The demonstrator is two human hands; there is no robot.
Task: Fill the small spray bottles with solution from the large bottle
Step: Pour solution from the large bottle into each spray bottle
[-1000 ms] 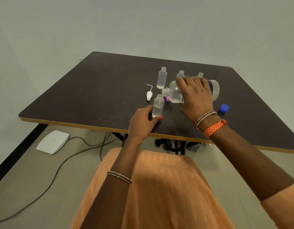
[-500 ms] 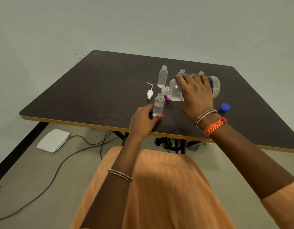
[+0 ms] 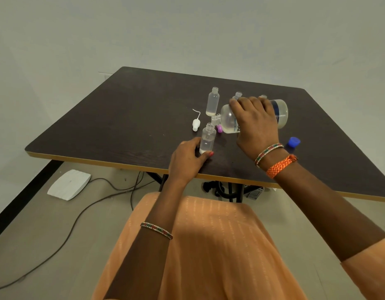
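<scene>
My right hand (image 3: 255,124) grips the large clear bottle (image 3: 227,122), tipped on its side with its open neck just over the mouth of a small clear bottle (image 3: 207,138). That small bottle stands upright near the table's front edge and is partly filled. My left hand (image 3: 187,160) holds it at its base. A second small open bottle (image 3: 212,101) stands behind, with a little liquid at the bottom. The necks of two more small bottles (image 3: 238,95) show behind my right hand.
A white spray nozzle (image 3: 196,124) with its tube lies left of the bottles. A pink cap (image 3: 219,128) lies under the large bottle, a blue cap (image 3: 294,141) to the right. The dark table (image 3: 122,126) has a yellow front edge. Cables and a white device (image 3: 68,184) lie on the floor.
The hands and bottles hold nearly the same pose. The large bottle stays tipped over the small one, and the liquid level in the small bottle looks slightly higher.
</scene>
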